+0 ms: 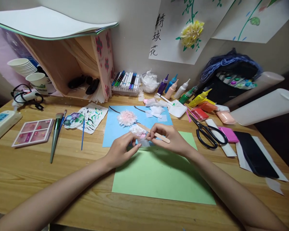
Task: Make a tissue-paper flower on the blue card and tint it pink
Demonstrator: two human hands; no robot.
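Note:
My right hand (166, 138) is closed around a flat wooden craft stick (162, 138), which slants across its fingers. The fingertips also touch a small thin piece of white tissue paper (144, 142). My left hand (122, 147) curls in from the left, its thumb tip at the edge of that tissue piece; exactly how it grips is partly hidden. Just beyond both hands, a half-covered flower of white tissue with a pink base (137, 131) sits on blue paper (108, 134). A fluffy pale pink paper flower (126, 118) is fixed further up that sheet.
Loose tissue squares (156, 111) lie on the blue sheet's right. Green paper (159, 176) lies under my wrists. Black scissors (207, 133), a phone (256, 154) and paint bottles (183, 89) are on the right. Brushes (55, 138) and a pink palette (33, 132) lie left.

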